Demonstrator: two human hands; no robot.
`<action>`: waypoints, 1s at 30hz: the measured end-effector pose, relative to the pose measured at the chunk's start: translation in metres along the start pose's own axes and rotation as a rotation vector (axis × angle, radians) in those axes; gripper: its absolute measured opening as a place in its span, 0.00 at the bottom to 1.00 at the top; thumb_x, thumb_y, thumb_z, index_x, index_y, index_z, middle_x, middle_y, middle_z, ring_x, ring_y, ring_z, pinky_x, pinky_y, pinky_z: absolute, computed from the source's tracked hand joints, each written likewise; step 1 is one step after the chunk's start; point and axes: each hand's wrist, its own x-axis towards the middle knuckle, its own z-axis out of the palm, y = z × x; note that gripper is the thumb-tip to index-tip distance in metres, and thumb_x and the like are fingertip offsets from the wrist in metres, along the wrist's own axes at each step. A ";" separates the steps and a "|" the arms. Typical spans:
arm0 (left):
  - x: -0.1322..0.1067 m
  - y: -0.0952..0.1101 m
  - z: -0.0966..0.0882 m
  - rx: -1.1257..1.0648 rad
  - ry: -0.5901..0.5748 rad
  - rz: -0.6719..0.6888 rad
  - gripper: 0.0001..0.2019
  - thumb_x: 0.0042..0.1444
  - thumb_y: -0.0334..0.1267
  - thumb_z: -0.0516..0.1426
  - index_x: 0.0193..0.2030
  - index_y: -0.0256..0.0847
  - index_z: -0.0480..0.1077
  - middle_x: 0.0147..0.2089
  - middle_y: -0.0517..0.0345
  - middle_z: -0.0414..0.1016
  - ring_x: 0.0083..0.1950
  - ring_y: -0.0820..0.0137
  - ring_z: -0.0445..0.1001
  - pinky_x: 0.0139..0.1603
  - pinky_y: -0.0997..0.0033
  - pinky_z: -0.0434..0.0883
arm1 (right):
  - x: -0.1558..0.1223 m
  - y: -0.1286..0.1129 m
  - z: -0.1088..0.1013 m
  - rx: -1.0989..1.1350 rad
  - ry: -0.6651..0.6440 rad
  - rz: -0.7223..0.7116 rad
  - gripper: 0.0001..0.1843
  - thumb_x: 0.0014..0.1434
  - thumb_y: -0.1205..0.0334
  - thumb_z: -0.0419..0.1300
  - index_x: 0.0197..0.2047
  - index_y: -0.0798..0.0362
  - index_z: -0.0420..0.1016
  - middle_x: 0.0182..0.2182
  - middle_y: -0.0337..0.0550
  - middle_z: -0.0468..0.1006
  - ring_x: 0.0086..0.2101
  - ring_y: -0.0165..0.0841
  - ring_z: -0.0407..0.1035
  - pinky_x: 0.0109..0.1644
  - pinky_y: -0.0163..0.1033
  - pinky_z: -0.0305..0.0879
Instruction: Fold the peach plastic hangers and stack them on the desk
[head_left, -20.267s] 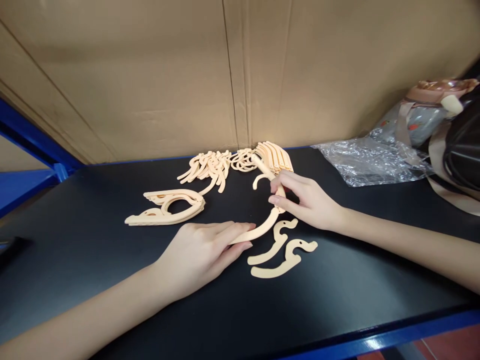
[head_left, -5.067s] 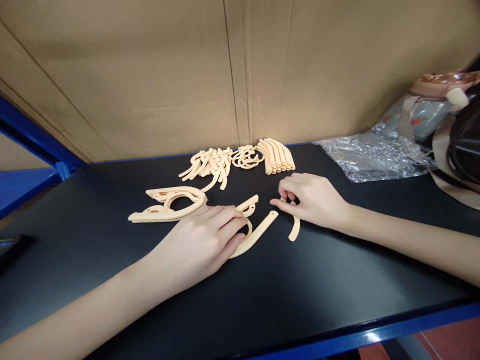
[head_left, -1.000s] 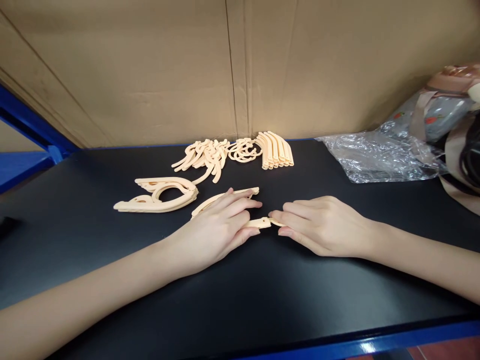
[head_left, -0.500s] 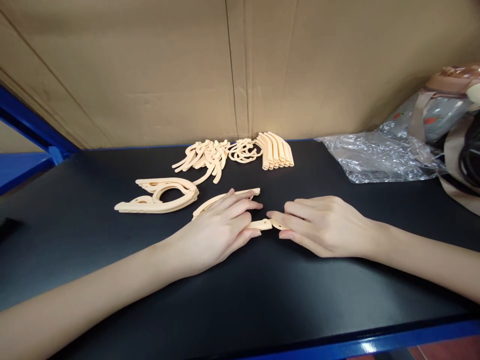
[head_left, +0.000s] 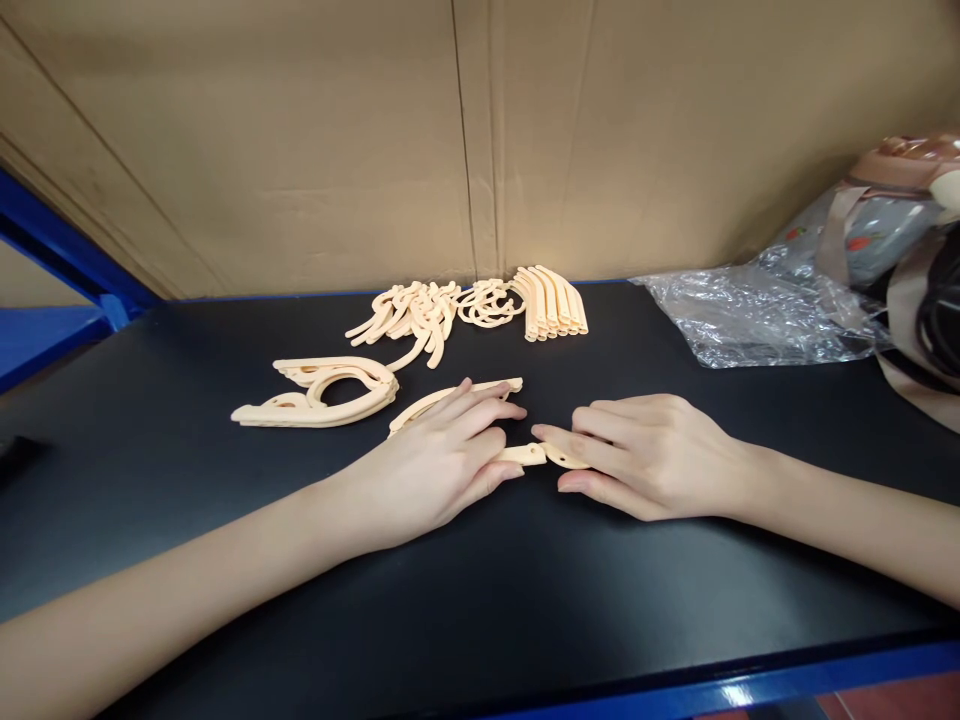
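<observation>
My left hand (head_left: pixel 431 462) lies on curved peach plastic hanger pieces (head_left: pixel 450 393) on the black table (head_left: pixel 525 600), fingers pressed down on them. My right hand (head_left: pixel 645 455) faces it, fingers pinched on a small peach piece (head_left: pixel 536 455) that meets the part under my left hand. Both hands press the pieces together at the joint between them.
A finished folded hanger stack (head_left: pixel 322 393) lies left of my left hand. Loose peach parts (head_left: pixel 412 315) and a row of curved arms (head_left: pixel 555 300) sit at the back by the cardboard wall. Crumpled clear plastic (head_left: pixel 742 315) and bags lie right. A blue frame edges the table.
Both hands have stayed almost still over the last second; my right hand has shifted slightly right and its fingers have slid along the small piece.
</observation>
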 end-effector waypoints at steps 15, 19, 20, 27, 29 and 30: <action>0.000 -0.004 -0.003 -0.120 -0.013 -0.007 0.13 0.66 0.40 0.50 0.33 0.38 0.68 0.58 0.46 0.71 0.69 0.58 0.58 0.68 0.51 0.59 | 0.001 -0.002 0.000 -0.044 0.042 -0.063 0.19 0.70 0.55 0.48 0.48 0.60 0.73 0.28 0.40 0.75 0.25 0.29 0.65 0.28 0.37 0.58; -0.001 -0.006 -0.002 -0.211 0.024 -0.087 0.14 0.64 0.47 0.52 0.33 0.40 0.65 0.57 0.47 0.72 0.67 0.59 0.61 0.68 0.50 0.58 | 0.003 0.000 0.000 0.003 0.001 -0.069 0.17 0.69 0.56 0.48 0.39 0.57 0.74 0.25 0.38 0.71 0.25 0.29 0.61 0.29 0.38 0.54; -0.002 -0.006 -0.002 -0.221 0.033 -0.117 0.13 0.65 0.47 0.51 0.34 0.40 0.65 0.57 0.47 0.72 0.67 0.59 0.61 0.68 0.49 0.57 | 0.003 0.000 -0.001 0.017 -0.022 -0.070 0.17 0.69 0.56 0.48 0.37 0.56 0.73 0.25 0.38 0.70 0.25 0.30 0.61 0.29 0.38 0.54; -0.002 -0.006 -0.003 -0.352 0.087 -0.293 0.11 0.66 0.34 0.44 0.48 0.42 0.66 0.58 0.53 0.72 0.63 0.64 0.66 0.64 0.55 0.64 | 0.000 0.004 -0.008 0.159 -0.054 -0.046 0.11 0.65 0.66 0.50 0.37 0.56 0.72 0.37 0.47 0.76 0.40 0.36 0.67 0.45 0.43 0.62; -0.001 -0.007 -0.003 -0.415 0.106 -0.339 0.11 0.64 0.33 0.46 0.48 0.43 0.66 0.57 0.52 0.72 0.61 0.63 0.69 0.60 0.58 0.69 | 0.001 0.003 -0.010 0.197 -0.035 -0.050 0.10 0.64 0.67 0.50 0.38 0.56 0.72 0.42 0.49 0.75 0.44 0.38 0.67 0.49 0.45 0.62; 0.000 -0.009 -0.003 -0.444 0.123 -0.361 0.10 0.64 0.33 0.47 0.47 0.43 0.67 0.57 0.52 0.72 0.60 0.63 0.70 0.58 0.58 0.70 | 0.001 0.002 -0.011 0.217 -0.037 -0.057 0.10 0.63 0.68 0.50 0.38 0.56 0.72 0.44 0.50 0.75 0.46 0.38 0.66 0.50 0.45 0.62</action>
